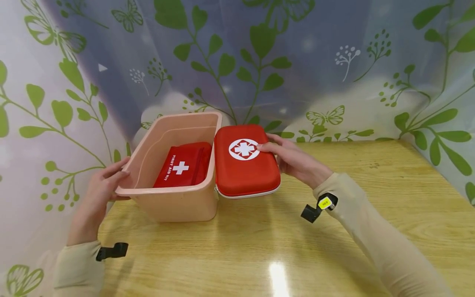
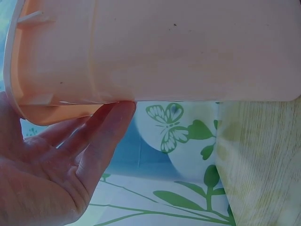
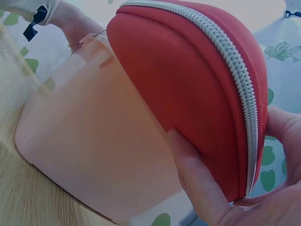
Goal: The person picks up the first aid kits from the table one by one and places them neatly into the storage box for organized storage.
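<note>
My right hand (image 1: 293, 159) grips a red zippered first aid case (image 1: 246, 173) by its right side, thumb on top near the white cross emblem and fingers underneath. The case hangs above the table at the right rim of a peach plastic bin (image 1: 182, 202). In the right wrist view the silver zipper (image 3: 235, 56) runs round the case's edge. At the bin's left rim, my left hand (image 1: 102, 189) holds on, thumb over the rim and fingers below it, as the left wrist view shows. Inside the bin lies a red first aid kit pouch (image 1: 185, 165) with a white cross.
The bin stands on a light wooden table (image 1: 334, 247) toward the back left. Behind and to the left hangs a curtain (image 1: 315, 62) printed with green leaves and butterflies. A black camera mount (image 1: 319, 208) sits on the right wrist.
</note>
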Action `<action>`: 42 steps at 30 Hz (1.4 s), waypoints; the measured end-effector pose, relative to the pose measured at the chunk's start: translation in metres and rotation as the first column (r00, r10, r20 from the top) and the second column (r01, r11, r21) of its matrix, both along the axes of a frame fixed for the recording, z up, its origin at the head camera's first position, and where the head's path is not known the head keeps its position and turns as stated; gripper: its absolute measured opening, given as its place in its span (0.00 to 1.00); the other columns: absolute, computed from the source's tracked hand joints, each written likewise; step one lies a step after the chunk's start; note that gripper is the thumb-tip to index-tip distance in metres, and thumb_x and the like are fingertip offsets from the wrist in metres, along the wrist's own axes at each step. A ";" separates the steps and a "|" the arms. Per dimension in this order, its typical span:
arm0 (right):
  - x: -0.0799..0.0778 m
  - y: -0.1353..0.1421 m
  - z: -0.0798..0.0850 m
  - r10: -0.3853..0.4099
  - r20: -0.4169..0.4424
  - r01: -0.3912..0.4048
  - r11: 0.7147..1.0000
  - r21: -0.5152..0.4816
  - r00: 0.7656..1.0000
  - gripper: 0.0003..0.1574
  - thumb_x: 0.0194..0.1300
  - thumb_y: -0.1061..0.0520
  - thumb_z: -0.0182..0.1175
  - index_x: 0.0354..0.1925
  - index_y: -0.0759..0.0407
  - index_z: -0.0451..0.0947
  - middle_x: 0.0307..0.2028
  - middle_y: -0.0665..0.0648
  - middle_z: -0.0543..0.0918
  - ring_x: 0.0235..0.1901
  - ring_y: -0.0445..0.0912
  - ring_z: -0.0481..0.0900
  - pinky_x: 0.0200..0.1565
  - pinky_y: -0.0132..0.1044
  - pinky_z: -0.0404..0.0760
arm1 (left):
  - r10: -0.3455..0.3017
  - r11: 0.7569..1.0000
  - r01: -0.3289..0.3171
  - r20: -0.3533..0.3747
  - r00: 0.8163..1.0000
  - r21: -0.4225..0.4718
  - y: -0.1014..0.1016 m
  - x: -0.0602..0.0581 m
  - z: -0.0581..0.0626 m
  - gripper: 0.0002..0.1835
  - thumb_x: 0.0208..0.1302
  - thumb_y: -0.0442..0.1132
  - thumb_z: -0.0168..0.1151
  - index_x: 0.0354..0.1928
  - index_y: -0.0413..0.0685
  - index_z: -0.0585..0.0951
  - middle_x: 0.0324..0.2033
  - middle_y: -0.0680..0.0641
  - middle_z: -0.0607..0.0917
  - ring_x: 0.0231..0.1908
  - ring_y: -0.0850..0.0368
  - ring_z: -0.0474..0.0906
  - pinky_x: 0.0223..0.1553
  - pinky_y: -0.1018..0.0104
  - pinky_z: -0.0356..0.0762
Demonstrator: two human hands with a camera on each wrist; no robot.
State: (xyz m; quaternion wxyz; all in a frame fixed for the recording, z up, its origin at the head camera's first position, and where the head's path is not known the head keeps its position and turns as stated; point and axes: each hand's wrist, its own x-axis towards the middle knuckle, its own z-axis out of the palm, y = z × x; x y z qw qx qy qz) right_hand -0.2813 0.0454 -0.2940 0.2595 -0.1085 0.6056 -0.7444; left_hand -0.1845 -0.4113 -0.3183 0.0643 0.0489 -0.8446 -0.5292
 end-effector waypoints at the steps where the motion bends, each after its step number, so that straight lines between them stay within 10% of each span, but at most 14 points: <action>1: 0.000 0.000 0.001 -0.001 0.002 0.001 1.000 -0.004 1.000 0.47 0.69 0.57 0.59 0.77 0.51 0.47 0.54 0.62 0.76 0.36 0.49 0.87 0.38 0.46 0.84 | 0.000 1.000 0.000 0.000 1.000 0.001 0.000 0.000 0.000 0.31 0.75 0.50 0.52 0.76 0.54 0.60 0.70 0.33 0.60 0.46 0.70 0.74 0.35 0.60 0.84; 42: 0.006 0.003 0.013 0.008 -0.017 -0.009 0.998 -0.055 1.000 0.46 0.69 0.56 0.60 0.77 0.50 0.49 0.52 0.61 0.78 0.36 0.50 0.87 0.38 0.46 0.84 | 0.017 0.998 -0.016 -0.020 1.000 0.054 0.002 0.002 0.000 0.31 0.73 0.49 0.56 0.74 0.54 0.64 0.69 0.36 0.62 0.41 0.71 0.79 0.31 0.62 0.84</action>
